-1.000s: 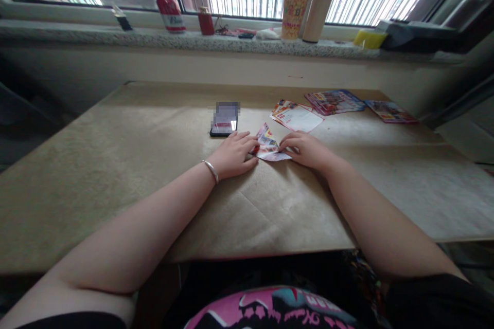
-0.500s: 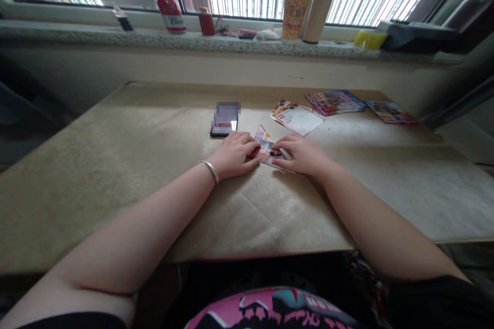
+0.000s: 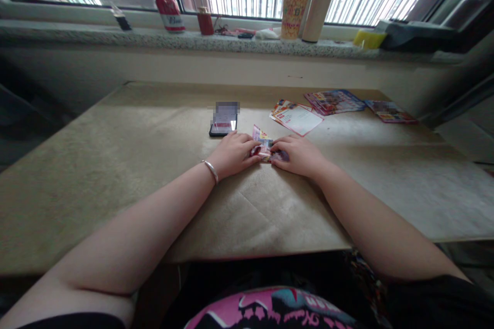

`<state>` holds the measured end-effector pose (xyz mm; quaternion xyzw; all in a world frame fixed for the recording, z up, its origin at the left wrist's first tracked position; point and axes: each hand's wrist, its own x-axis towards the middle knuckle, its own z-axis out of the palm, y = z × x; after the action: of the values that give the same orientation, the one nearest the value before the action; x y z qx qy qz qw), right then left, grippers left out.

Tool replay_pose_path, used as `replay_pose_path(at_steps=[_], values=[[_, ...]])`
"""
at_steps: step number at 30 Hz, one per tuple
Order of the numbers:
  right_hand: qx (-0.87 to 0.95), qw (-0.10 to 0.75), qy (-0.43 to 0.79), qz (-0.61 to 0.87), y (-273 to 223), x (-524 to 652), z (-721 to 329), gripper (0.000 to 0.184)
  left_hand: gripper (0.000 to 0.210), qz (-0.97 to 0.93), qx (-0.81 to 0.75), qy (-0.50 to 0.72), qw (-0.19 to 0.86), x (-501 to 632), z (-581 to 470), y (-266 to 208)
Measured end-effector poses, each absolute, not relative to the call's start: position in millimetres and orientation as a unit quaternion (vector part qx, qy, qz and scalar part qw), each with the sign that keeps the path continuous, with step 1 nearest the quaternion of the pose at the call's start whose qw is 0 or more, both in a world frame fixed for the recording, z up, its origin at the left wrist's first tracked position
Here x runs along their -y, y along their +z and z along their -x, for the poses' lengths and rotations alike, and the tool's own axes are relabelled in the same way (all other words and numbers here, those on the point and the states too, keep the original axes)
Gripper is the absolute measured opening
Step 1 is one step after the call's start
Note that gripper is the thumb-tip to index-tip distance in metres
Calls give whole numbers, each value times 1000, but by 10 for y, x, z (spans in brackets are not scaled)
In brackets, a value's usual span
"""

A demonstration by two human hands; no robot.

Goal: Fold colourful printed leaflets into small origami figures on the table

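Note:
A small sheet of colourful printed paper (image 3: 264,145), partly folded, lies on the table between my two hands, with one pointed corner sticking up at the far side. My left hand (image 3: 234,154) grips its left side, thumb at the near edge and fingers on top. On the right side, my right hand (image 3: 296,154) pinches the paper between thumb and fingers. Both palms hide part of the sheet. Just beyond my left fingertips lies a phone (image 3: 224,121), its screen partly blurred out.
White-backed cards (image 3: 299,118) lie fanned beyond my right hand. Farther right are a stack of colourful printed sheets (image 3: 335,101) and another such pile (image 3: 390,112). The windowsill (image 3: 231,43) holds a red can (image 3: 170,13), a patterned cup (image 3: 294,14) and a yellow object (image 3: 369,39).
The paper's right part, which spread toward me under my right hand, is now folded in, so the sheet looks smaller. My right hand has shifted slightly left.

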<state>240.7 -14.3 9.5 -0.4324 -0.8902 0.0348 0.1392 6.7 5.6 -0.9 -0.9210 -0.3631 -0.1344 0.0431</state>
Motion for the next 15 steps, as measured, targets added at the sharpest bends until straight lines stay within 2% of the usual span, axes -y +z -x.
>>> replay_pose_path(at_steps=[3,7,11,15], values=[[887,148,48,435,77,122,-2411,25,41,919,364,-147,34,-52,-71,-6],[865,167,68,469,56,99,-2426,22,36,898,378,-226,21,-45,-70,-17],[823,209,99,519,64,109,-2436,19,17,883,376,-279,44,-31,-74,0],[796,235,122,545,67,109,-2435,13,17,879,361,-303,73,-3,-98,21]])
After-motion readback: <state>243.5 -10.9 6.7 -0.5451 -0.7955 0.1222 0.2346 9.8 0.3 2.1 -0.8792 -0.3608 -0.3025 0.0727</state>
